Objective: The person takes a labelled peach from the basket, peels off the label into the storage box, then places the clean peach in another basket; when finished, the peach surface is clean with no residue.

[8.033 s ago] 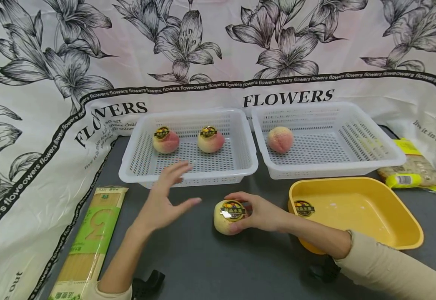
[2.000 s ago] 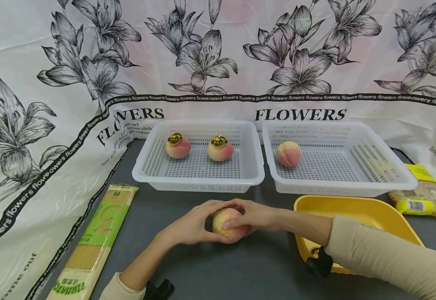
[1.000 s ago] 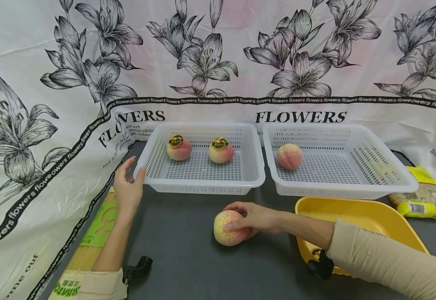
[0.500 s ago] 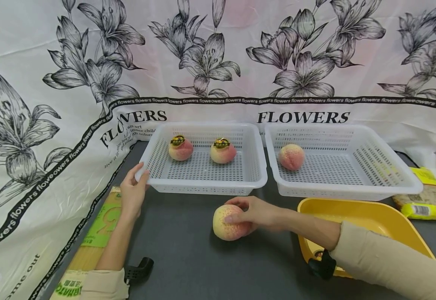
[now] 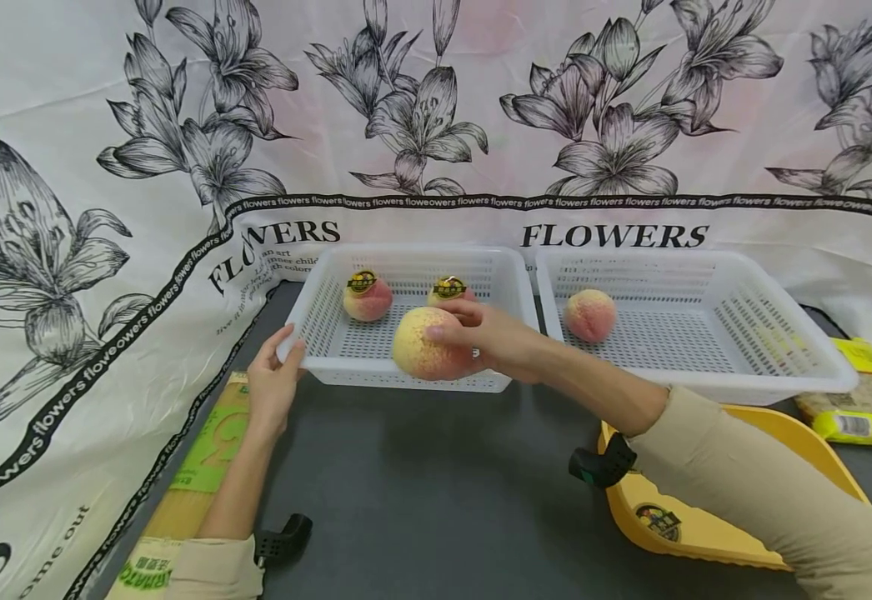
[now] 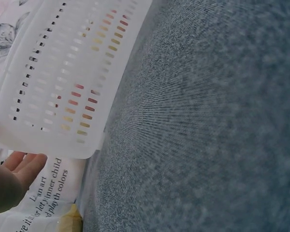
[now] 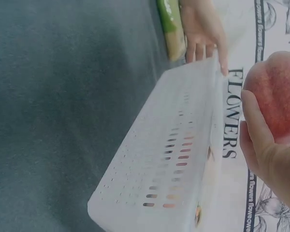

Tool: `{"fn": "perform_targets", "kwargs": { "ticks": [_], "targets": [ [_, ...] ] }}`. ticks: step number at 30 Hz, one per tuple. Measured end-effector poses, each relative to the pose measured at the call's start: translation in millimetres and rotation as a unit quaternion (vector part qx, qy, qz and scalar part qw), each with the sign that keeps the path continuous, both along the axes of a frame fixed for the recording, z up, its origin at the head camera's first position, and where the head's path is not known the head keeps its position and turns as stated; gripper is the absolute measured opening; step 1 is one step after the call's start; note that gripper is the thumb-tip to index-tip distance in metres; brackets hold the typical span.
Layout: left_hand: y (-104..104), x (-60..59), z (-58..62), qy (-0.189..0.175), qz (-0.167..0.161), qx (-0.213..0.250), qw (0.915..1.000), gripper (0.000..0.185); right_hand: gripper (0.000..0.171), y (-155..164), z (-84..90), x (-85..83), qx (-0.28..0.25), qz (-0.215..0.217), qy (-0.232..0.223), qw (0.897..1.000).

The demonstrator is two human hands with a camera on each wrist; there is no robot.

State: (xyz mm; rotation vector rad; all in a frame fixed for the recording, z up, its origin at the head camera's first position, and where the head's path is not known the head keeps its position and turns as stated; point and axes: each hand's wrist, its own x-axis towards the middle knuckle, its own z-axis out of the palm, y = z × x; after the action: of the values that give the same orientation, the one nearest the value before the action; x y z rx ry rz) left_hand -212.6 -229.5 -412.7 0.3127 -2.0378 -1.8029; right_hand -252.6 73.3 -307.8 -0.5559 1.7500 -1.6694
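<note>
My right hand (image 5: 499, 337) grips a peach (image 5: 432, 343) with yellow and pink skin, raised over the front rim of the left white plastic basket (image 5: 376, 372). No label shows on this peach; in the right wrist view its red side (image 7: 278, 92) faces the camera. Inside that basket sit two more peaches with black-and-gold stickers: one peach (image 5: 368, 300) at left, the other peach (image 5: 460, 293) partly hidden behind the held one. My left hand (image 5: 274, 383) holds the basket's front left corner, thumb and fingers at its rim.
A second white basket (image 5: 676, 375) at right holds one unlabelled peach (image 5: 590, 316). In front of it stands a yellow tray (image 5: 736, 542) with a sticker (image 5: 659, 522), partly under my right forearm. A noodle pack (image 5: 207, 454) lies left; a yellow-labelled bag (image 5: 864, 400) lies far right.
Eight seconds ago the held peach showed a sticker; later both hands were on it. My left hand then moved to the basket corner. The right hand has lifted the peach up and forward.
</note>
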Motion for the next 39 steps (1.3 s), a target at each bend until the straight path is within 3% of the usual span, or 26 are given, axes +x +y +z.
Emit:
{"fn": "perform_targets", "kwargs": {
  "ticks": [14, 25, 39],
  "targets": [
    [0, -0.1, -0.7, -0.001, 0.001, -0.003, 1.0000, 0.044, 0.059, 24, -0.8, -18.9, -0.017, -0.015, -0.012, 1.000],
    [0, -1.7, -1.9, 0.005, -0.004, 0.005, 1.0000, 0.044, 0.063, 65, -0.2, -38.5, 0.003, -0.068, 0.002, 0.998],
    [-1, -0.8, -0.2, 0.000, -0.010, 0.003, 0.9999, 0.044, 0.067, 133, -10.1, -52.3, 0.015, -0.138, -0.023, 0.990]
  ]
}}
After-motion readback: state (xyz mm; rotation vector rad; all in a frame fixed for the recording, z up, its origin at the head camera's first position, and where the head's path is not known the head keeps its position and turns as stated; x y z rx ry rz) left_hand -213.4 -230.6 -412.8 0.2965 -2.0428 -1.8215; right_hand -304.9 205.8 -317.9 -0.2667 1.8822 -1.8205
